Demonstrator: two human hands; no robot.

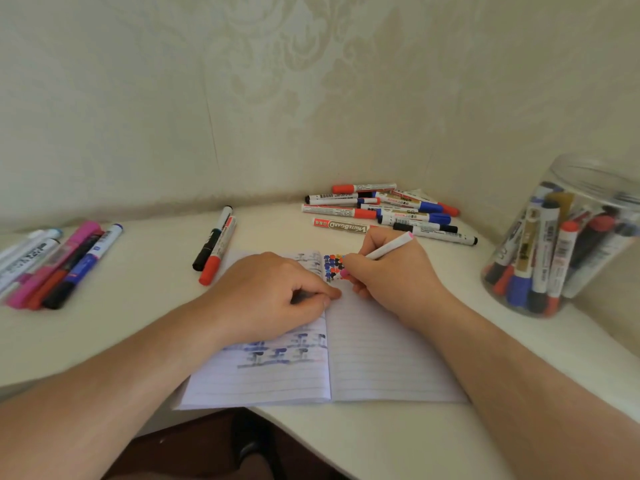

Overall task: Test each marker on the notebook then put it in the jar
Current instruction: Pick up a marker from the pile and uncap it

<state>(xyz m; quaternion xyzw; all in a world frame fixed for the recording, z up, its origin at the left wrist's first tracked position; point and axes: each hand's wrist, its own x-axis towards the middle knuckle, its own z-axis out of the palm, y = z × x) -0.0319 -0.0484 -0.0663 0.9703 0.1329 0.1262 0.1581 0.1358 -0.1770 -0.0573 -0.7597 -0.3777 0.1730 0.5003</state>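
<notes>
Nearest to the camera, two bare forearms are stretched over the white surface (346,441) toward an open lined paper notebook (374,362). At the far left, a group of capped pink, red, black and blue markers (59,265) is laid side by side. Further right, one black-capped and one red-capped marker (216,245) are placed together just beside the notebook's upper left corner. The left page is pressed down by the left hand (270,292), whose fingers are curled, with the thumb and forefinger touching near the fold. On the right page, a thin white pen with a pink tip (388,249) is pinched by the right hand (391,275), its tip set on a cluster of coloured dots (332,263). Behind this hand, a pile of whiteboard markers (384,211) is seen by the wall. At the far right, a clear plastic jar (568,237) filled with upright markers is standing, well apart from the notebook.
</notes>
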